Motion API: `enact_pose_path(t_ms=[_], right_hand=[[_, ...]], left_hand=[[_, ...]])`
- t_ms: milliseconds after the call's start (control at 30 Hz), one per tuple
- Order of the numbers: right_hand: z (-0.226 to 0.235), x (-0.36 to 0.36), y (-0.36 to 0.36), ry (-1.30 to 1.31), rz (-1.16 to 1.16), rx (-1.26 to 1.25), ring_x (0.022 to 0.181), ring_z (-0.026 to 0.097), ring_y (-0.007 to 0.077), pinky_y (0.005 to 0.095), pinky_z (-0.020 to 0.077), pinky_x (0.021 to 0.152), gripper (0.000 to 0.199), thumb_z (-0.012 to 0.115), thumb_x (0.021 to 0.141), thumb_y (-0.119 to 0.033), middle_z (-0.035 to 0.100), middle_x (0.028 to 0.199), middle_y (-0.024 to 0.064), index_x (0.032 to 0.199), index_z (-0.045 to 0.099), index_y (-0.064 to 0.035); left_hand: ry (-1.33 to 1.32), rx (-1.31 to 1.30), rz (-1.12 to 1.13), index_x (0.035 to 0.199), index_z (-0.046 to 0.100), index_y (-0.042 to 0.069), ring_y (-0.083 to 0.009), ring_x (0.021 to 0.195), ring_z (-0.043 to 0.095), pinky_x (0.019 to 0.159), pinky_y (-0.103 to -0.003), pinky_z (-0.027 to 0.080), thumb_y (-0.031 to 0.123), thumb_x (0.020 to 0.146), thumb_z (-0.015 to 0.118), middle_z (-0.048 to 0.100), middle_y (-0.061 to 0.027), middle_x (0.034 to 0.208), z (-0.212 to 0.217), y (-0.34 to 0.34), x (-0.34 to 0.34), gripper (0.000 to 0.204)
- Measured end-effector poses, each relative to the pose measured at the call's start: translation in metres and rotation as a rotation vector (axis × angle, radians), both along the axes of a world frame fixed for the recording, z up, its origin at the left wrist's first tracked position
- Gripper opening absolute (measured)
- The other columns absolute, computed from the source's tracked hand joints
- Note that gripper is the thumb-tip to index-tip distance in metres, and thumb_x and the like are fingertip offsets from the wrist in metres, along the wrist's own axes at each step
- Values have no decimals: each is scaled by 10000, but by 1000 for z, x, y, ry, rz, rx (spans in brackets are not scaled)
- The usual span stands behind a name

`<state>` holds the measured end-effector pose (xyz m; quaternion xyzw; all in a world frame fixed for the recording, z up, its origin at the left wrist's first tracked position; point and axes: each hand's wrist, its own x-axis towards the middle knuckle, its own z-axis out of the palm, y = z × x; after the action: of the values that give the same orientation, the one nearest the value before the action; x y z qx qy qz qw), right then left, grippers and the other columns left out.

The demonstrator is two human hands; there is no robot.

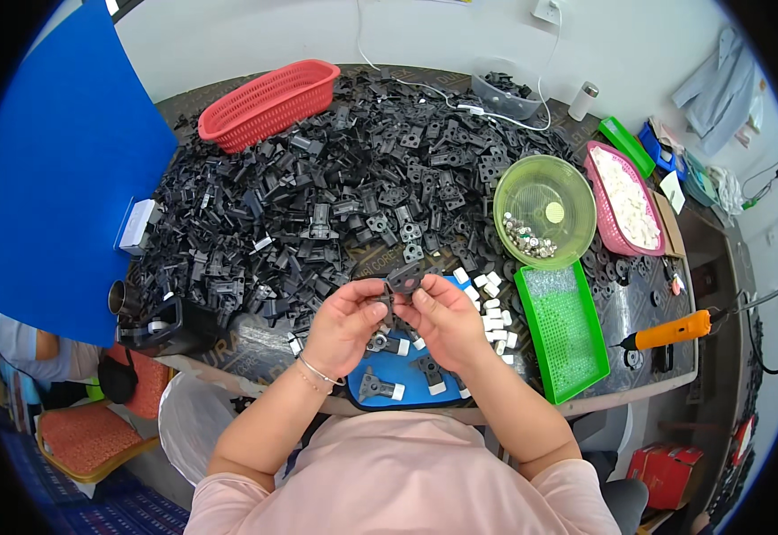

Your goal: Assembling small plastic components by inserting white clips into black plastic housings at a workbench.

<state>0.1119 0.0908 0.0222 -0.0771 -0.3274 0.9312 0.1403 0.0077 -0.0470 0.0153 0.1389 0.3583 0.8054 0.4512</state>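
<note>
My left hand and my right hand meet over a blue mat at the table's near edge. Between their pinched fingertips is a black plastic part with a rounded, flat end. Whether it is one piece or two pressed together, I cannot tell. Below the hands lie black parts with white ends, such as a black fitting and another fitting. Several small white blocks are scattered just right of my right hand.
A big heap of black plastic parts covers the table. Around it stand a red basket, a yellow-green bowl with small metal pieces, a pink basket of white pieces and a green tray. An orange electric screwdriver lies at right.
</note>
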Motion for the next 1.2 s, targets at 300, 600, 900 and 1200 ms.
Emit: enact_pose_path(t_ms=[300, 600, 900, 1200], right_hand=[[6, 7, 15, -91, 95, 313, 1082, 548, 169, 331, 455, 955, 160, 586, 900, -87, 515, 1224, 85, 1034, 603, -2], [29, 21, 33, -263, 141, 596, 837, 588, 93, 240, 500, 750, 172, 601, 867, 7, 593, 945, 58, 1037, 575, 4], [21, 22, 32, -378, 138, 618, 664, 586, 83, 213, 492, 586, 213, 654, 826, 9, 590, 804, 43, 998, 529, 13], [16, 28, 14, -348, -85, 740, 697, 574, 51, 193, 465, 619, 267, 692, 820, -59, 610, 781, 8, 1051, 567, -6]], left_hand=[[199, -243, -6, 1152, 508, -5, -125, 903, 606, 760, -267, 548, -26, 892, 522, 582, -78, 1065, 9, -1, 3, 261], [97, -260, -109, 1169, 491, 16, -181, 978, 618, 777, -293, 556, -30, 905, 460, 574, -102, 1117, 25, -2, -3, 270], [17, -155, -191, 1143, 516, 29, -249, 966, 625, 805, -363, 552, -12, 896, 468, 573, -132, 1161, 25, -4, -1, 255], [242, -195, -59, 1101, 516, 21, -179, 853, 636, 735, -292, 555, -34, 864, 565, 606, -93, 1036, 14, 0, 12, 248]])
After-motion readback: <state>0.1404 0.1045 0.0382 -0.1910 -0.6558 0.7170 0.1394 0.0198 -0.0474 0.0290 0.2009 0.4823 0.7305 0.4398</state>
